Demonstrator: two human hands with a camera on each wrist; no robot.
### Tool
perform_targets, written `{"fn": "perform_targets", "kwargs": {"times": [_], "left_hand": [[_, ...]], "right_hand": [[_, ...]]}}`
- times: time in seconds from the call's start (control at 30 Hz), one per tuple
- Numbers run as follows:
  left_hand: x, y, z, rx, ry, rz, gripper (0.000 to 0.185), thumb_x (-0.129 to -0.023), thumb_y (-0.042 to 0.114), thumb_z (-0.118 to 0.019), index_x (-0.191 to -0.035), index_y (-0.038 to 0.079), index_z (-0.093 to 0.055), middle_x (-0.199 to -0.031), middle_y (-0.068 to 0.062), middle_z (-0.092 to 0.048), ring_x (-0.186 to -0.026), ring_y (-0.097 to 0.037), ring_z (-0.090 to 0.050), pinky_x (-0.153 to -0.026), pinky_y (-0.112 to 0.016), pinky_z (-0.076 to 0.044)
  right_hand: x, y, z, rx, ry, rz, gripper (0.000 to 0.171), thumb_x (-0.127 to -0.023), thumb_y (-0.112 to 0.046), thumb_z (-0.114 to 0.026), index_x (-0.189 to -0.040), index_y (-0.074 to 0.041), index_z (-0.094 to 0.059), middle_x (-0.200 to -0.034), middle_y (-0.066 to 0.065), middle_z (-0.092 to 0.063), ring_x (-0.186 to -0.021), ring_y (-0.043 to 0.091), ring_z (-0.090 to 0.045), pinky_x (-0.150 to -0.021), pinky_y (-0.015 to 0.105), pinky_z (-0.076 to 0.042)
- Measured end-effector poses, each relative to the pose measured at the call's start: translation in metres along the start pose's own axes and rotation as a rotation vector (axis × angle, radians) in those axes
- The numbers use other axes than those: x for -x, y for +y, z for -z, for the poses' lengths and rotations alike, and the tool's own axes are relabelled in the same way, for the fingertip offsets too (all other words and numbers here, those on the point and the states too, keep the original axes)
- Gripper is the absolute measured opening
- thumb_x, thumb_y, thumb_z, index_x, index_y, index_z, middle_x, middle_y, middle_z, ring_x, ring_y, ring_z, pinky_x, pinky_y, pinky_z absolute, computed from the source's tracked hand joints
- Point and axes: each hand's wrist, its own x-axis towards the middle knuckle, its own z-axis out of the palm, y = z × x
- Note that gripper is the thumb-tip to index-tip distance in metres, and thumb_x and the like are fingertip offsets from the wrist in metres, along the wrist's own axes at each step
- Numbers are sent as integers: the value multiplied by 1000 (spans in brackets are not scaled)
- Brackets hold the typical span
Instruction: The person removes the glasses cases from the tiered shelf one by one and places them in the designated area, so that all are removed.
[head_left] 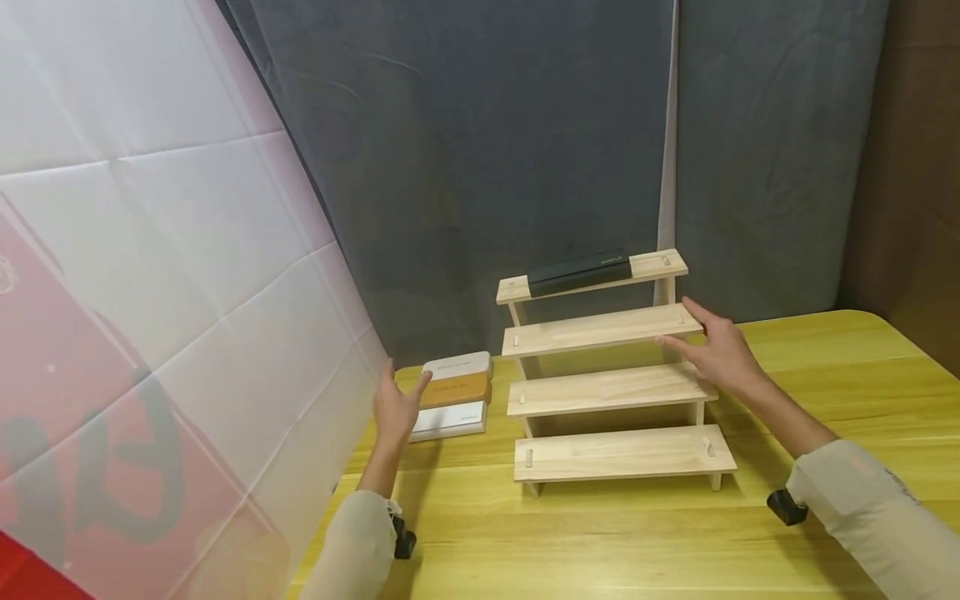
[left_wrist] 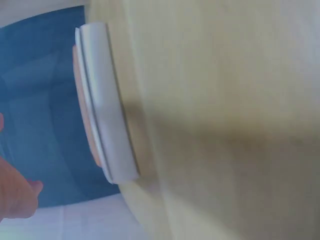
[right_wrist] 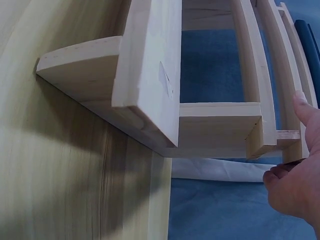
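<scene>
Yellow wood makes up the table (head_left: 637,542), with grey curtains (head_left: 465,150) hanging behind it and a white-and-pink sheet (head_left: 150,292) draped along its left side. Next in size is the pale wooden 4-step display stand (head_left: 611,392) at the table's middle, its steps climbing toward the curtains. A black case (head_left: 579,272) lies on the top step. Left of the stand sits a stack of 3 flat cases (head_left: 453,396): grey on top, orange between, white at the bottom. The right hand (head_left: 716,350) rests at the right end of the second step from the top, fingers spread and fairly straight, thumb under the board. The left hand (head_left: 397,408) is at the stack's left edge, fingertips touching the grey case, fingers loosely extended, gripping nothing.
</scene>
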Motion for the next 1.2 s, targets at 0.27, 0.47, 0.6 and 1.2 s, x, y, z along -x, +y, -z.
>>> {"fn": "perform_targets", "kwargs": {"times": [0.27, 0.47, 0.6, 1.2], "left_hand": [[-10, 38, -12, 78, 14, -95, 95, -100, 44, -75, -167, -1, -25, -171, -21, -31, -156, -41, -30, -127, -55, -28], [-15, 70, -22, 129, 23, -141, 96, -100, 49, -73, -168, 5, -24, -173, -15, -29, -158, -37, -28, -128, -53, -26], [-17, 92, -27, 165, 1, -179, 98, -99, 54, -72, -170, 8, -22, -174, -13, -26, -159, -34, -25, -129, -53, -24], [-27, 168, -63, 169, -117, -329, 96, -105, 61, -57, -173, 17, -5, -178, -7, -13, -161, -29, -21, -130, -46, -22]], "right_hand": [[1, -2, 2, -26, -6, -4, 95, -102, -42, -73, -167, 2, -20, -170, 28, -23, -152, 55, -25, -116, 72, -34], [2, -5, 5, -96, -17, -26, 92, -104, -45, -69, -167, 0, -21, -172, 25, -21, -155, 51, -22, -120, 69, -29], [0, -6, 8, -132, -36, -51, 92, -104, -48, -67, -168, -1, -21, -173, 22, -19, -157, 48, -19, -122, 67, -28], [-29, -20, 28, -152, 5, -18, 107, -103, -41, -72, -170, -10, 6, -177, 15, 1, -161, 40, -8, -129, 57, -17]]}}
